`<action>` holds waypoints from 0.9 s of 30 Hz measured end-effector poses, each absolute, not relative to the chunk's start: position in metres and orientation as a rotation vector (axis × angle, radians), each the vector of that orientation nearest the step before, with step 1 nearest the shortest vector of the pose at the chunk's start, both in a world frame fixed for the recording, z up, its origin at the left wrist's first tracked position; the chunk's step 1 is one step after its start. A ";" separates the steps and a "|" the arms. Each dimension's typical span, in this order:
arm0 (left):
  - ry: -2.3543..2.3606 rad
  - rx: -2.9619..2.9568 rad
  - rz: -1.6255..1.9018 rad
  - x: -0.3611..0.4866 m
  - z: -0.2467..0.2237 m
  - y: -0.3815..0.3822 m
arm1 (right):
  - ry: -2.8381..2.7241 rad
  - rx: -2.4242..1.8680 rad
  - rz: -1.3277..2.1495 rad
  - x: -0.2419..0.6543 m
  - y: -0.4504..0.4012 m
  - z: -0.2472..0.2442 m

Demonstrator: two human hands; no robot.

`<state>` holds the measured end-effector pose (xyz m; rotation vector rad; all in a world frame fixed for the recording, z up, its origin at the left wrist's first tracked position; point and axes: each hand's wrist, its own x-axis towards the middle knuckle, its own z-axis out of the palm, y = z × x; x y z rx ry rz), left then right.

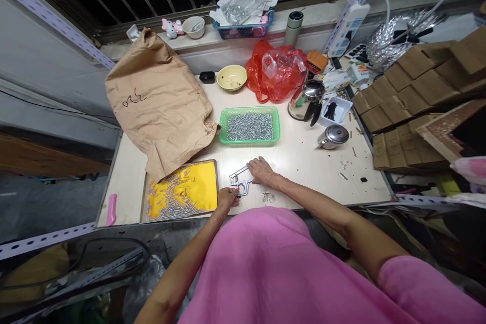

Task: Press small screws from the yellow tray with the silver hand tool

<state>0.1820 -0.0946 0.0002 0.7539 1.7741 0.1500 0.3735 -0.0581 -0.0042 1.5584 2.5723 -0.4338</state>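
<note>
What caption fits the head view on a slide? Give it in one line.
Left hand and right hand at a small metal device, with a green basket of metal pins beyond.

Beyond both hands (245, 186), a green basket (223, 125) full of small metal pins (250, 126).

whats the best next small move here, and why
Probably a gentle squeeze of the right hand on the metal tool: its fingertips sit at the end of the thin upper arm, which stands apart from the frame below, and the left hand is at the tool's lower side.
</note>
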 end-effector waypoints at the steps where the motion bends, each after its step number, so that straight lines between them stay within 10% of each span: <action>1: 1.788 0.789 0.126 0.180 0.000 -0.096 | 2.567 1.564 -0.437 0.373 -0.059 -0.005; 11: 1.383 2.351 0.034 0.205 0.012 -0.078 | 2.586 1.622 -0.412 0.371 -0.067 -0.004; 27: 1.315 2.458 -0.347 0.239 0.013 -0.056 | 2.510 1.677 -0.515 0.401 -0.072 -0.005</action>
